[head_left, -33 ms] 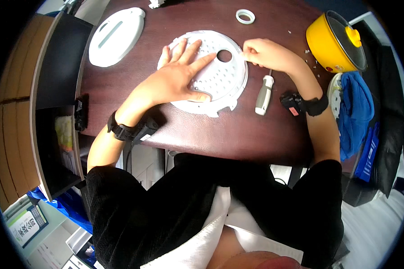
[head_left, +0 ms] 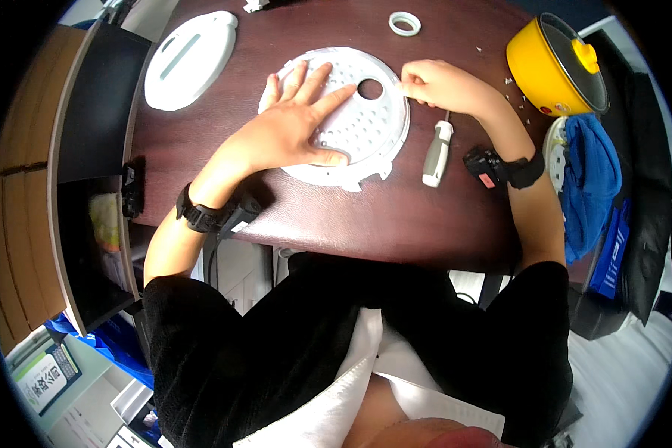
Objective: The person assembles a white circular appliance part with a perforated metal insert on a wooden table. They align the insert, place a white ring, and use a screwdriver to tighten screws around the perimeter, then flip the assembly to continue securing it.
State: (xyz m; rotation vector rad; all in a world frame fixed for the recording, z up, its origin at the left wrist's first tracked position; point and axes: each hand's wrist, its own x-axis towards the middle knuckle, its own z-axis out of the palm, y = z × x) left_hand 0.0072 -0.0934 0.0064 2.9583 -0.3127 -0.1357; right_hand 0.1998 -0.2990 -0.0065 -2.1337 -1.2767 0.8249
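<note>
Splaying wide, L hand (head_left: pixel 287 123) is resting on white perf. disc (head_left: pixel 357 133) on bench (head_left: pixel 201 142); R hand (head_left: pixel 444 86) is curling at disc's rim, grip unclear. Nothing's visibly shifting vs. prev. frame; step's prob. continuing.

— Colour of the large disc (head_left: pixel 366 138)?
— I record it as white, patterned with small dots.
— The ring (head_left: pixel 405 33) and the oval panel (head_left: pixel 201 78)?
— Both white.
— Screwdriver handle (head_left: pixel 436 154)?
— Two-tone: grey-green and white.
— Table (head_left: pixel 328 216)?
— Dark reddish brown (I note pale glare along my near side).
— Pot (head_left: pixel 536 67)?
— Yellow, its lid knob (head_left: pixel 587 57) matching, with small red marks low on the body.
— Cloth (head_left: pixel 593 175)?
— Blue.
— And your own wear?
— My sleeves (head_left: pixel 534 321) are black, my shirt front (head_left: pixel 328 411) white, my wrist straps (head_left: pixel 201 218) black, and I find a red label (head_left: pixel 487 181) at the right one.
</note>
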